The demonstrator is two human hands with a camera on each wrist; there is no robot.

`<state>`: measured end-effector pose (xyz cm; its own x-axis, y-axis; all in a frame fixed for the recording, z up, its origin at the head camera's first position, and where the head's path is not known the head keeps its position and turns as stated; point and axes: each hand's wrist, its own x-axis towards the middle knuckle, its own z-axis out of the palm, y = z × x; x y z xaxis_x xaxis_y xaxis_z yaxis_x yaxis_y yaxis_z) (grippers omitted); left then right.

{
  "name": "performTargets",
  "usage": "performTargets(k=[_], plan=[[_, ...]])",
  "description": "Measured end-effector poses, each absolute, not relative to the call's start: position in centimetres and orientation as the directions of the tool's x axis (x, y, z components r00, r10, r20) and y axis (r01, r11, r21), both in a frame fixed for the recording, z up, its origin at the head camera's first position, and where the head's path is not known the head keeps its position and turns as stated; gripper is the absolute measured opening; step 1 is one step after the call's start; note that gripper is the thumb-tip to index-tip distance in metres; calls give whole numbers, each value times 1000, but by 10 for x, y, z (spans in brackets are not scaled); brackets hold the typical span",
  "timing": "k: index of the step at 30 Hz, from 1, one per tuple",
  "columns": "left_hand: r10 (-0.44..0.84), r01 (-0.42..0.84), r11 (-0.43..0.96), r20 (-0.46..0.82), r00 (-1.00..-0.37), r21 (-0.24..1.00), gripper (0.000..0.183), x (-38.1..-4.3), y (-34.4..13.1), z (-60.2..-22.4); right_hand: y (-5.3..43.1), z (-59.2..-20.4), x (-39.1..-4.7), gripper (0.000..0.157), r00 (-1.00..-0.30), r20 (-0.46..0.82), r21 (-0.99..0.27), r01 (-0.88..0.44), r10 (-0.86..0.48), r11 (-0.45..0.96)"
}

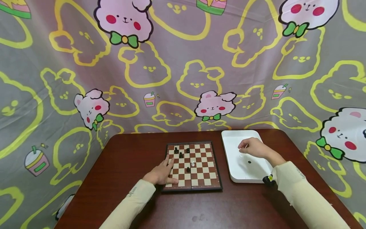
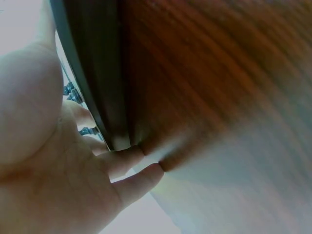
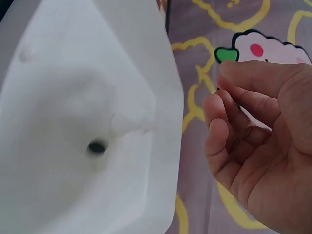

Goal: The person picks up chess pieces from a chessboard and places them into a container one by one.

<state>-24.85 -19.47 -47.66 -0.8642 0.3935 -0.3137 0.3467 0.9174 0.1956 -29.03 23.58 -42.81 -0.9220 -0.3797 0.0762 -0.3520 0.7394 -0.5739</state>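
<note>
My left hand [image 1: 160,173] rests at the left edge of a folding chessboard [image 1: 204,183], fingers spread. In the left wrist view its fingertips [image 2: 155,171] touch the table beside the board's dark rim [image 2: 100,73]. Several black chess pieces [image 1: 188,170] and one white piece [image 1: 193,163] stand on the squares. Over the white tray [image 1: 233,170] hovers my right hand [image 1: 254,148], fingers bent and thumb close to them. A tiny dark spot shows between thumb and fingers in the right wrist view; whether it is a held piece is unclear. A small black piece [image 3: 97,146] and pale pieces [image 3: 129,126] lie in the tray.
The brown table [image 1: 128,149] carries the board in the middle and the tray to its right. A patterned cloth [image 1: 177,76] hangs behind and on both sides. Around my right wrist sits a black strapped device [image 1: 268,180], near the tray's front corner.
</note>
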Motion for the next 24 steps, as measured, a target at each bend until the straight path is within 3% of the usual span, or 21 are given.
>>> performTargets(k=[24], plan=[[393, 352, 918, -309, -866, 182, 105, -248, -195, -476, 116, -431, -293, 9, -844, 29, -614, -438, -535, 657]])
